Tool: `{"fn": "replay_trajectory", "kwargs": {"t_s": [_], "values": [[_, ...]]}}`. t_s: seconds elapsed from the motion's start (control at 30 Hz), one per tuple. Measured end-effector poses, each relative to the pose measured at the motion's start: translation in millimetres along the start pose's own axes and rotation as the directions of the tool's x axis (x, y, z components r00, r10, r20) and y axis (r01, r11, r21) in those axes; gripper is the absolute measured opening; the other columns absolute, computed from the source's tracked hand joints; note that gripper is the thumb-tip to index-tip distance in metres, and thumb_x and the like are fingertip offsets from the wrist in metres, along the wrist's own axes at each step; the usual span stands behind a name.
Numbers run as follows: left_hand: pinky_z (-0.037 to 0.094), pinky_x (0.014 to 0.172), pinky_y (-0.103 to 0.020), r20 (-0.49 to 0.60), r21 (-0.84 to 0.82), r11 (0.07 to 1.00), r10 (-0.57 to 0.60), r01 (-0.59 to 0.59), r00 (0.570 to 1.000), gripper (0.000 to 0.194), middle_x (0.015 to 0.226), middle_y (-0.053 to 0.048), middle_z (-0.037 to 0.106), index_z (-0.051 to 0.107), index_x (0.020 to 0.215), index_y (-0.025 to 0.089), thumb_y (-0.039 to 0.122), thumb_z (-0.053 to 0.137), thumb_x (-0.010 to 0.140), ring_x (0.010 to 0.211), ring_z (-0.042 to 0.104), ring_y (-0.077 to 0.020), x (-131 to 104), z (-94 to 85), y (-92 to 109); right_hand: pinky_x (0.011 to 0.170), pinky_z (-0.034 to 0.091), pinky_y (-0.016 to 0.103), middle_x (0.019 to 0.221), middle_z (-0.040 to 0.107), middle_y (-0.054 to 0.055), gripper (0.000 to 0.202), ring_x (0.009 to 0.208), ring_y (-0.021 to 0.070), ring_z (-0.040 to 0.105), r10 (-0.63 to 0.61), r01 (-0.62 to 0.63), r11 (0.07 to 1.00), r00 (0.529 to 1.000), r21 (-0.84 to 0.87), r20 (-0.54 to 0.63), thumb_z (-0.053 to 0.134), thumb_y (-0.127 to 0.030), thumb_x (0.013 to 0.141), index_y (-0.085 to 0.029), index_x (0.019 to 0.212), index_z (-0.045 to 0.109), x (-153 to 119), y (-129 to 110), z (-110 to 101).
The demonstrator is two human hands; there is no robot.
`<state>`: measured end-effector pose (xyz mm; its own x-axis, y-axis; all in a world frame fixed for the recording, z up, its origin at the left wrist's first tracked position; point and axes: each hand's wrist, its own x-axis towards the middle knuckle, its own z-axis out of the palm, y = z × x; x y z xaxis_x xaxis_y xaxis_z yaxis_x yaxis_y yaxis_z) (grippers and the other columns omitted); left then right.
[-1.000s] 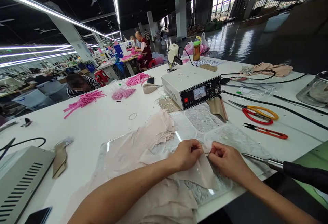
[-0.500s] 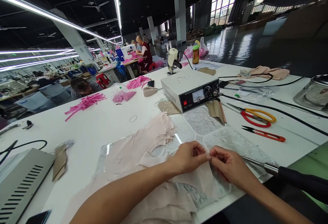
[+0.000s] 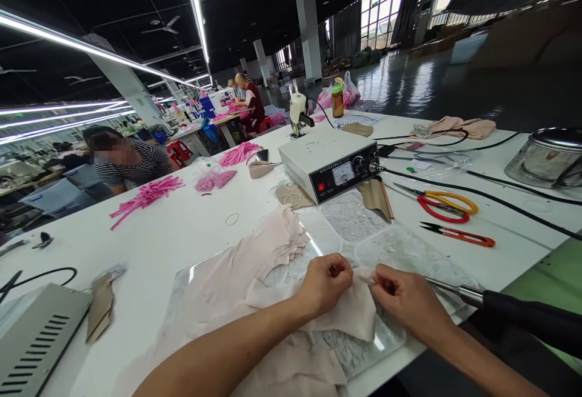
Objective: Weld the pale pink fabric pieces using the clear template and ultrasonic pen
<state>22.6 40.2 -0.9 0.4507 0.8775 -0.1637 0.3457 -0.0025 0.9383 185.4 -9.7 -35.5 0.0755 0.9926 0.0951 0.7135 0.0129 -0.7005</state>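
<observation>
My left hand (image 3: 328,282) pinches the edge of a pale pink fabric piece (image 3: 352,315) above a clear sheet (image 3: 386,245) on the white table. Just to its right, my right hand (image 3: 402,294) has its fingers closed on the same fabric's edge. A short stretch of cloth shows between the two hands. Left of them lies a layered stack of pale fabric (image 3: 254,251). A metal-tipped tool with a black handle (image 3: 522,312) lies behind my right wrist, its tip partly hidden.
A control box (image 3: 336,166) stands beyond the hands. Scissors (image 3: 448,203) and orange snips (image 3: 459,234) lie at the right. Pink strips (image 3: 148,197) and a grey vented box (image 3: 40,336) are left. A person in stripes (image 3: 131,157) is beyond the table.
My hands have moved slightly apart, showing more of the fabric edge between them. The person in stripes has risen higher into view. The whole view has shifted slightly.
</observation>
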Motion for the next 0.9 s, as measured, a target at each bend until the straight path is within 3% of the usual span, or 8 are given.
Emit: {"fn": "replay_trajectory", "kwargs": {"t_s": [0.2, 0.3, 0.4, 0.5, 0.63, 0.8, 0.9], "values": [[0.044, 0.068, -0.025, 0.049, 0.013, 1.0, 0.019, -0.02, 0.999, 0.018, 0.074, -0.002, 0.063, 0.064, 0.087, 0.013, 0.026, 0.055, 0.078, 0.069, 0.056, -0.0122, -2.6, -2.1, -5.2, 0.054, 0.036, 0.026, 0.054, 0.054, -0.004, 0.012, 0.052, 0.0142, 0.051, 0.053, -0.051, 0.999, 0.991, -0.014, 0.119, 0.043, -0.029, 0.071, -0.023, 0.069, 0.053, 4.0, 4.5, -13.8], [0.047, 0.074, -0.027, 0.068, 0.143, 0.988, 0.042, -0.052, 0.997, 0.024, 0.088, -0.005, 0.067, 0.066, 0.098, 0.015, 0.028, 0.056, 0.08, 0.079, 0.06, -0.0145, -7.4, -4.9, -1.9, 0.056, 0.041, 0.027, 0.063, 0.059, -0.003, 0.03, 0.053, 0.0147, 0.054, 0.069, -0.069, 0.998, 0.992, -0.001, 0.108, 0.043, -0.03, 0.073, -0.023, 0.097, 0.059, 6.6, 11.0, -21.1], [0.049, 0.076, -0.026, 0.144, 0.305, 0.931, 0.163, -0.2, 0.976, 0.022, 0.096, -0.006, 0.067, 0.069, 0.095, 0.016, 0.021, 0.054, 0.081, 0.084, 0.061, -0.015, -12.5, -8.8, -1.7, 0.061, 0.046, 0.028, 0.083, 0.063, 0.0, 0.045, 0.064, 0.0159, 0.06, -0.02, 0.022, 0.999, 0.996, -0.026, 0.082, 0.045, -0.03, 0.074, -0.023, 0.117, 0.054, 8.2, 15.1, -22.3], [0.05, 0.081, -0.028, 0.268, 0.442, 0.798, 0.319, -0.411, 0.909, 0.024, 0.108, -0.009, 0.063, 0.069, 0.101, 0.017, 0.019, 0.055, 0.081, 0.092, 0.06, -0.017, -16.3, -12.1, -7.7, 0.065, 0.048, 0.029, 0.1, 0.062, 0.004, 0.033, 0.079, 0.0176, 0.063, -0.117, 0.123, 0.987, 0.991, -0.103, 0.061, 0.044, -0.028, 0.078, -0.024, 0.107, 0.06, 12.0, 14.1, -19.4], [0.049, 0.088, -0.031, 0.361, 0.561, 0.619, 0.415, -0.55, 0.835, 0.023, 0.112, -0.01, 0.06, 0.068, 0.102, 0.018, 0.021, 0.059, 0.081, 0.097, 0.058, -0.0189, -18.7, -14.5, -16.6, 0.061, 0.048, 0.028, 0.096, 0.063, 0.003, 0.02, 0.072, 0.0152, 0.063, -0.211, 0.21, 0.96, 0.977, -0.186, 0.016, 0.04, -0.02, 0.082, -0.022, 0.084, 0.06, 21.0, 13.1, -14.1], [0.049, 0.088, -0.029, 0.426, 0.59, 0.532, 0.433, -0.607, 0.794, 0.02, 0.111, -0.008, 0.061, 0.067, 0.1, 0.018, 0.023, 0.06, 0.082, 0.095, 0.058, -0.0174, -18.6, -17.4, -15.6, 0.052, 0.047, 0.026, 0.103, 0.066, 0.003, 0.027, 0.072, 0.0161, 0.065, -0.308, 0.227, 0.897, 0.936, -0.38, -0.169, 0.038, -0.013, 0.083, -0.022, 0.092, 0.062, 24.1, 21.6, -8.5], [0.049, 0.088, -0.031, 0.466, 0.605, 0.482, 0.431, -0.634, 0.772, 0.023, 0.114, -0.009, 0.061, 0.065, 0.105, 0.018, 0.027, 0.058, 0.084, 0.096, 0.058, -0.0183, -16.4, -20.5, -13.1, 0.058, 0.052, 0.027, 0.113, 0.065, 0.005, 0.035, 0.086, 0.0181, 0.066, -0.352, 0.22, 0.881, 0.897, -0.419, -0.268, 0.038, -0.009, 0.081, -0.021, 0.102, 0.063, 19.4, 26.5, -9.1]]}}
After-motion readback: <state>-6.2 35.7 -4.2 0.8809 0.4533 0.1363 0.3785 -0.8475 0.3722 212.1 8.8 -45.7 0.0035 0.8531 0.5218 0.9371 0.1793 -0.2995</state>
